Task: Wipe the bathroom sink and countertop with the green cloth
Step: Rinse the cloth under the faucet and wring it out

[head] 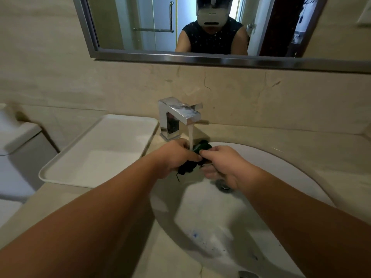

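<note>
The dark green cloth (201, 147) is bunched up over the white sink basin (291, 169), right under a stream of water running from the chrome faucet (176, 115). My left hand (176, 155) grips the cloth's left part, and my right hand (222, 165) grips its right part. The two hands meet at the cloth. A dark frayed end of the cloth hangs below my left hand. The beige countertop (301, 141) surrounds the basin.
A white rectangular tray (100, 153) sits on the counter left of the faucet. The drain (224, 186) lies below my right hand. Blue specks (194, 235) mark the basin's near side. A framed mirror (180, 57) hangs on the wall, and a white toilet tank (18, 141) stands far left.
</note>
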### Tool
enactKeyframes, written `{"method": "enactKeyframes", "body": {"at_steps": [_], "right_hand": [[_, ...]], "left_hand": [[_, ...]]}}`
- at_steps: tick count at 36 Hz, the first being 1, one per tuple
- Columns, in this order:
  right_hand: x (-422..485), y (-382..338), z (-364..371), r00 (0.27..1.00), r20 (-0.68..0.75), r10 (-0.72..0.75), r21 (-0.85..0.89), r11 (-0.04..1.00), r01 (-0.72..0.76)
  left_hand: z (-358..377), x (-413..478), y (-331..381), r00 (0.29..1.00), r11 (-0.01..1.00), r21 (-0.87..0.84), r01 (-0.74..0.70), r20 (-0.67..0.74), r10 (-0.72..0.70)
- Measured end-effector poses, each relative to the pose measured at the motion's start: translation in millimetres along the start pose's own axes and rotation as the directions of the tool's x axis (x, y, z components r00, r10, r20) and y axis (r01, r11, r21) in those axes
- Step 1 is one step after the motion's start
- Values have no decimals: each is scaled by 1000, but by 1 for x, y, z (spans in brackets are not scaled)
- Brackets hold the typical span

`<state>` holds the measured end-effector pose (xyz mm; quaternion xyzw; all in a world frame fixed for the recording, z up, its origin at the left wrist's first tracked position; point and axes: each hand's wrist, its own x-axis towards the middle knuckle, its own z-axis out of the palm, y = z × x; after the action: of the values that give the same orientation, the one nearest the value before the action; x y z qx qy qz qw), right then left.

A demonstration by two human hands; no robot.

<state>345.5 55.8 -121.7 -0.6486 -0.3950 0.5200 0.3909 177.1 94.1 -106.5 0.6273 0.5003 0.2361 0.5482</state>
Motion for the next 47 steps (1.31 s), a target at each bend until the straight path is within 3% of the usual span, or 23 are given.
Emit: {"method": "enactKeyframes", "body": {"at_steps": [6,9,13,15,23,27,30,32,35,37,41,47], "right_hand": [[10,7,-6,987,-122,-100,32,994,105],[8,8,-17,975,-130,-178,-175,973,154],[1,6,-31,982,-25,-186,-620,774,131],[-1,4,-35,983,3,-186,-667,732,140],[-5,-24,-23,919,138,-368,-274,878,393],[-5,-32,-12,903,102,-418,-283,858,429],[-5,-32,-9,896,8,-445,-343,840,420],[-4,-31,-12,896,-51,-442,-348,848,399],[-3,-30,-18,913,-103,-394,-249,899,360],[-2,-30,-21,923,-133,-360,-193,923,332],[-4,-34,-26,944,-181,-276,-49,961,272],[-16,-36,-21,978,-124,-166,217,957,190]], "left_hand": [[-15,1,-4,996,991,-136,-2,-83,-9],[-17,2,-3,985,989,-130,-68,-164,46],[-16,-2,7,964,975,-162,-153,-243,111],[-18,-4,12,966,957,-236,-169,-232,113],[-16,-16,26,991,910,-393,-136,-70,118],[-21,-20,30,984,886,-449,-116,72,165],[-29,-18,29,992,944,-319,-81,69,109],[-33,-17,26,998,989,-139,-57,3,58],[-35,-17,22,991,983,177,-44,-116,65],[-35,-17,20,983,968,250,-29,-169,73],[-35,-18,19,973,997,65,-52,-221,65],[-31,-22,27,975,969,-214,-125,-209,80]]}}
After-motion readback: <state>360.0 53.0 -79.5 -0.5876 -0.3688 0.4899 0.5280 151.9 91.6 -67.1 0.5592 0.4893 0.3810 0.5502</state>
